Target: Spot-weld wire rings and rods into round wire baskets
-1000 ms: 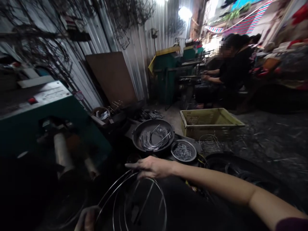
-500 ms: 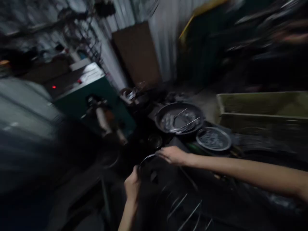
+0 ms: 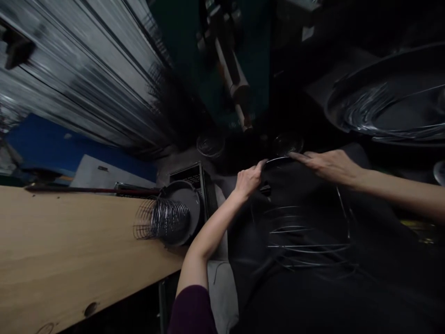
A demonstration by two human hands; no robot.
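Observation:
My left hand (image 3: 249, 180) pinches the far rim of a thin metal wire ring (image 3: 278, 160) that lies over a dark lap or surface. My right hand (image 3: 328, 164) rests on the same rim from the right, fingers stretched along the wire. More wire hoops (image 3: 306, 241) of the same frame spread below the hands, blurred. A green machine with a pale roller (image 3: 232, 76) stands just beyond the hands.
A wooden board (image 3: 69, 246) fills the lower left, with a coil of wire (image 3: 158, 219) and a dark round tin at its edge. A large dark pan of bent wire pieces (image 3: 389, 111) sits at the upper right. Corrugated metal wall (image 3: 86, 69) is at the upper left.
The view has swung down and to the left with much blur. My left hand has risen to the ring's far rim, close to my right hand, which stays on the wire.

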